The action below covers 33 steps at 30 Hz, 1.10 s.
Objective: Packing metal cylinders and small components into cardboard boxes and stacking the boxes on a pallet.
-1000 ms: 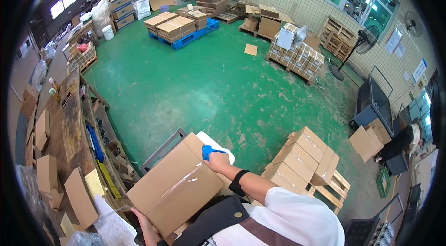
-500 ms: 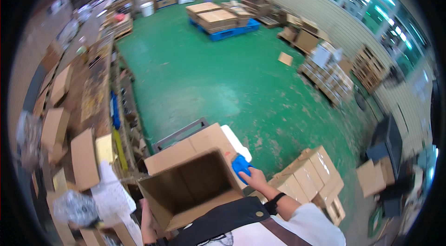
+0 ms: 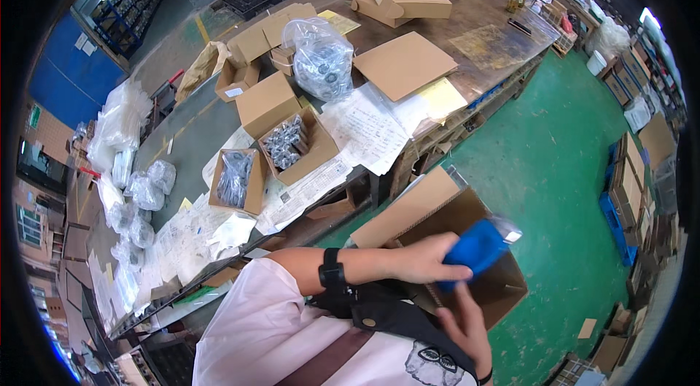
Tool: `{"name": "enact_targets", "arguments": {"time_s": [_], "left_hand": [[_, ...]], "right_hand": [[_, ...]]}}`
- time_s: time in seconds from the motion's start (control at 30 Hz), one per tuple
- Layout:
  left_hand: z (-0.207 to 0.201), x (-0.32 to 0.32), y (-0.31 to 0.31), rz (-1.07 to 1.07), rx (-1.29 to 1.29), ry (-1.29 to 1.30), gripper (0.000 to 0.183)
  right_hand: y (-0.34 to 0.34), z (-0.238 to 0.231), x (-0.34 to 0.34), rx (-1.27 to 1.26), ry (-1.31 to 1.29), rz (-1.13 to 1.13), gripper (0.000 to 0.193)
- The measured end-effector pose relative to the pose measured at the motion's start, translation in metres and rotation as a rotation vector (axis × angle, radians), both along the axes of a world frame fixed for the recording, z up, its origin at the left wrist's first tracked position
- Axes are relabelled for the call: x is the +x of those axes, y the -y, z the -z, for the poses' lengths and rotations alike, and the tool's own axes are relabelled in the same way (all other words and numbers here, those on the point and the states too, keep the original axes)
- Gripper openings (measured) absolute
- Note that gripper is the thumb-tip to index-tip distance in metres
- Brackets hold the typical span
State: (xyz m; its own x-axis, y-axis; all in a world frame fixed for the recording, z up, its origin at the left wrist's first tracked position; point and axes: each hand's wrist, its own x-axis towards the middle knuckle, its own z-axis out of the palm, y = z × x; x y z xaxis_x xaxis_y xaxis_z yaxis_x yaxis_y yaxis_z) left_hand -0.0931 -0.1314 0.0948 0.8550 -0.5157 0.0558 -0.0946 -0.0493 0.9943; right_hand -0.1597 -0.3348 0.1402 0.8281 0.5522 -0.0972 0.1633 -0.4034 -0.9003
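My left hand (image 3: 430, 258), with a dark band on its wrist, grips a blue handheld tape dispenser (image 3: 481, 246), slightly blurred. A clear, shiny part sticks out at the dispenser's far end. Just below it, my right hand (image 3: 469, 324) has its fingers apart, their tips close to the dispenser's lower end; whether they touch it I cannot tell. Under both hands stands an open cardboard carton (image 3: 507, 291), its inside dark and partly hidden by my hands. One carton flap (image 3: 405, 211) leans out toward the workbench.
Beside me runs a long workbench (image 3: 197, 156) with written papers (image 3: 368, 127), a small box of metal parts (image 3: 310, 145), a box of bagged parts (image 3: 237, 180), a plastic bag of parts (image 3: 321, 58) and flat cartons (image 3: 408, 65). A blue pallet (image 3: 618, 229) with cartons stands right.
My view has swung left to the workbench. The tape dispenser has passed from my right hand to my left, over the open carton. My right hand has let go of it.
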Motion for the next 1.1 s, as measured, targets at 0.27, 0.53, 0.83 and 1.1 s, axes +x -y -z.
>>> {"name": "enact_targets", "arguments": {"time_s": [0.27,0.53,0.83,1.1], "left_hand": [[0.077,0.086,-0.148,-0.599,0.846,0.382,0.031],[0.090,0.158,-0.248,-0.175,1.419,0.464,0.032],[-0.057,0.197,-0.437,-0.097,0.116,-0.124,0.030],[0.014,0.293,-0.634,-1.143,1.433,0.357,0.041]], "right_hand": [[-0.011,0.022,0.036,0.096,-0.263,0.525,0.031],[-0.146,-0.093,0.118,0.378,-0.583,0.309,0.032],[-0.340,0.141,0.422,-0.686,0.575,0.259,0.085],[-0.400,0.172,0.431,-1.029,0.235,0.060,0.069]]}}
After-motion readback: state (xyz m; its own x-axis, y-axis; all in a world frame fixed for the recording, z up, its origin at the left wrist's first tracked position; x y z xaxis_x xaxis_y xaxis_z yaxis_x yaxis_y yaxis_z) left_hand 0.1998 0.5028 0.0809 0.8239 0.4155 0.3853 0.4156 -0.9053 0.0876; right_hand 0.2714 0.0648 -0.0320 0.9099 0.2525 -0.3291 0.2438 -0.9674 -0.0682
